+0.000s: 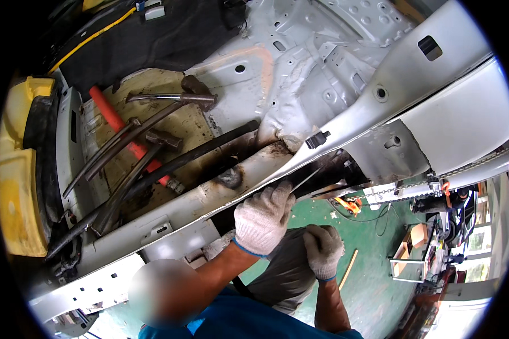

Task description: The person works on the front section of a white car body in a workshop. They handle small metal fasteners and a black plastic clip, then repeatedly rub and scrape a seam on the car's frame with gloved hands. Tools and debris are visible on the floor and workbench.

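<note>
My left hand [264, 219], in a pale knitted glove, is closed at the edge of the light grey car-body sill [300, 161]. From its fingers a thin metal rod [308, 178] points up and right into the dark, scorched gap [336, 165] under the sill. The rod's handle end is hidden in the glove, so I cannot tell what tool it is. My right hand [324, 248], also gloved, rests over my bent knee [291, 260] in grey trousers. Its fingers lie curved on the knee, and no tool shows in it.
Inside the car body lie several hammers [164, 139], a red bar [110, 110] and a long dark bar [203, 151]. A black clip [317, 139] sits on the sill. Chains [469, 166] stretch along the right. Beyond are the green floor [373, 248], a wooden stick [349, 270] and a cart [408, 270].
</note>
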Available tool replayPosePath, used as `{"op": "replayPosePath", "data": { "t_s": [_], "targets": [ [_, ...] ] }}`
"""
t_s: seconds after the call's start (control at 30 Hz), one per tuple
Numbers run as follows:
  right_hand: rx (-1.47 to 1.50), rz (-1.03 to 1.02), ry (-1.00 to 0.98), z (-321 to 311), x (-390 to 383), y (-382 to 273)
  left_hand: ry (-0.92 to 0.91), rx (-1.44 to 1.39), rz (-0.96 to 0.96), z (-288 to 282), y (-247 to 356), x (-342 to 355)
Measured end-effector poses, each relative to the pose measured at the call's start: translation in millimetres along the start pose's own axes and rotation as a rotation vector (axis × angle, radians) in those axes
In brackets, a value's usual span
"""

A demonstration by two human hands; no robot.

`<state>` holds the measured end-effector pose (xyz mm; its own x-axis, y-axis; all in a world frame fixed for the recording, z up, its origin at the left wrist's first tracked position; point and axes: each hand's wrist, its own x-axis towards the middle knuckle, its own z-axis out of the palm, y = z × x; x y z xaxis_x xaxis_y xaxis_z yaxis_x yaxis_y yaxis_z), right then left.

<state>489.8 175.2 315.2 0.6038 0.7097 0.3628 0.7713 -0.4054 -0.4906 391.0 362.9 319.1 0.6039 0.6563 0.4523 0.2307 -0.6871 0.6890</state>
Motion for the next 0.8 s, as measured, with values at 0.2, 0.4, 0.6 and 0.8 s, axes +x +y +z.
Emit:
{"op": "replayPosePath", "data": {
  "t_s": [0.2, 0.4, 0.6, 0.8],
  "targets": [
    [0.013, -0.012, 0.015, 0, 0, 1, -0.060, 0.035, 0.058, -46, 27, 24],
    [-0.001, -0.035, 0.025, 2, -1, 1, -0.052, -0.003, 0.165, -62, 37, 48],
    [-0.009, -0.016, 0.033, 0, -3, 0, -0.111, -0.022, 0.290, -67, 38, 63],
    [0.002, -0.026, 0.040, -1, -5, -1, -0.116, -0.083, 0.248, -80, 48, 79]
  ]
}}
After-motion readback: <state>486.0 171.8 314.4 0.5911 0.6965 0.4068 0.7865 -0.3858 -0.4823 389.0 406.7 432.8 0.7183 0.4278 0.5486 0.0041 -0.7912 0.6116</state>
